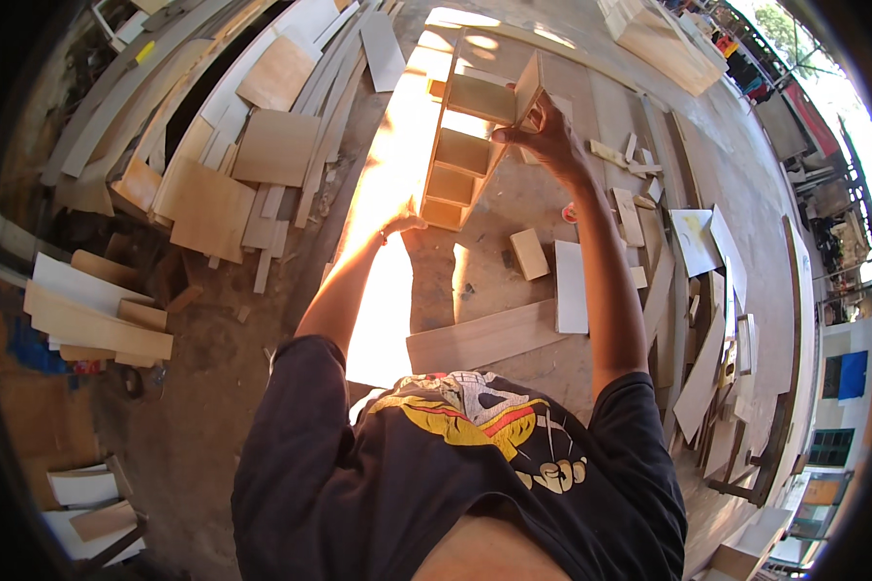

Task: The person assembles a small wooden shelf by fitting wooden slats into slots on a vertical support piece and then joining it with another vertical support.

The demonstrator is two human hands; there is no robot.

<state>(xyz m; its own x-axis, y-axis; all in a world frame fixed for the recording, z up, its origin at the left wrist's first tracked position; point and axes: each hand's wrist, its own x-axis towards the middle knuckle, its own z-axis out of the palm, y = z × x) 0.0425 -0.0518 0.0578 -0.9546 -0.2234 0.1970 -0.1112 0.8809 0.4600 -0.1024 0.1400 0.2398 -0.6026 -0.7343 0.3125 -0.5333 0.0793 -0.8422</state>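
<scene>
Clearly, the right hand (550, 143) clasps the shelf (461, 150); left of this grip, the left hand (403, 225) touches it, closure indistinct.

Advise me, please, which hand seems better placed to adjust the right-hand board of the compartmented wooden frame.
Probably the right hand: it holds that board, while the left hand is at the near left corner of the frame.

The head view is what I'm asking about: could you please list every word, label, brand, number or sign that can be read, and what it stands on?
None can be read.
Dark shirt: a picture print, no legible lettering.
Wooden compartment unit: no lettering visible.
Blue panel at far right: any marks are too small to read.
</scene>
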